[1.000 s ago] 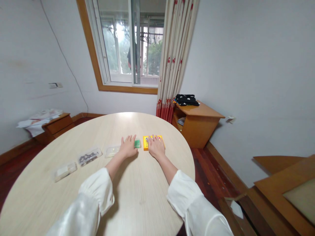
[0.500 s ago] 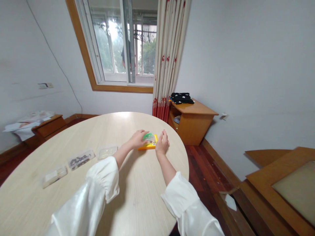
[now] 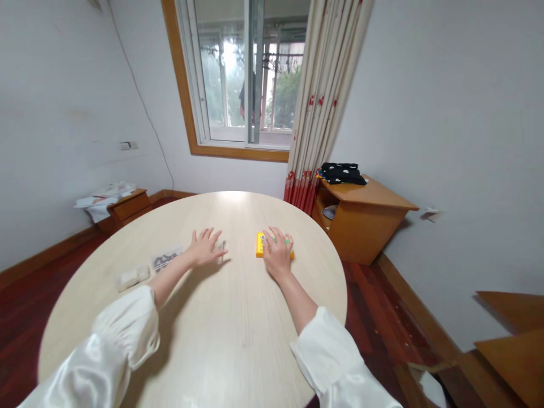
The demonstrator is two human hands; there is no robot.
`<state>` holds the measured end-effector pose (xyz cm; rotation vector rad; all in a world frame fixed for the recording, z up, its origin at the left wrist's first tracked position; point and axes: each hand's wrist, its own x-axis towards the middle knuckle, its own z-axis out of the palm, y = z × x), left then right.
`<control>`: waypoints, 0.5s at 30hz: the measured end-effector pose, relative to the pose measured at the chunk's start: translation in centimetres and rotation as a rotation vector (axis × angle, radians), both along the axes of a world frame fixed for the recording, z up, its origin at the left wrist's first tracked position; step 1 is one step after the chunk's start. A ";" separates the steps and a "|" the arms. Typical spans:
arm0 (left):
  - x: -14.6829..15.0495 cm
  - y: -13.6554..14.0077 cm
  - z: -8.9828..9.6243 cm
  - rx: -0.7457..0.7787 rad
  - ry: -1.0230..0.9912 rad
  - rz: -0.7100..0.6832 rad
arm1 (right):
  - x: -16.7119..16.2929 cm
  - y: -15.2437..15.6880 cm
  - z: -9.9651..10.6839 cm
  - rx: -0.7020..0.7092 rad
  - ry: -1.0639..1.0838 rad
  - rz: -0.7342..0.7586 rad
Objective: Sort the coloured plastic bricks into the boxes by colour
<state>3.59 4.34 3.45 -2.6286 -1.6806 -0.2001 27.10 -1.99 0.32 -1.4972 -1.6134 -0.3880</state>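
Clearly in the head view, a round pale-wood table bears a flat yellow box, with a brown-framed window beyond the box and a brown wooden cabinet beyond to its right. Curved over the box, the right hand hides much of it, and whether it pinches anything I cannot tell. Left of the box, the left hand, fingers spread, blocks most of a see-through case; farther left lies a clear case of dark pieces.
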 end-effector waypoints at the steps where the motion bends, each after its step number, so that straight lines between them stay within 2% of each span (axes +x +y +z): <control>1: -1.2 -0.5 -0.5 -0.034 0.026 0.016 | -0.8 -0.1 0.1 0.000 -0.037 0.067; 4: -3.4 -1.0 -1.1 -0.091 0.041 -0.063 | -3.2 -0.7 0.1 -0.055 -0.122 0.233; 6: -3.4 -0.5 0.1 -0.057 -0.032 -0.083 | -4.8 -1.6 0.1 -0.157 -0.193 0.363; 8: -1.9 0.4 2.1 0.026 -0.165 -0.068 | -6.4 -2.8 0.1 -0.296 -0.299 0.535; 10: 1.1 1.1 4.3 0.102 -0.295 -0.104 | -7.9 -4.0 0.1 -0.395 -0.413 0.694; 12: 5.3 1.1 5.6 0.152 -0.363 -0.179 | -8.8 -4.8 0.1 -0.479 -0.466 0.718; 15: 11.7 -0.2 5.3 0.144 -0.297 -0.310 | -8.9 -5.1 0.1 -0.582 -0.461 0.664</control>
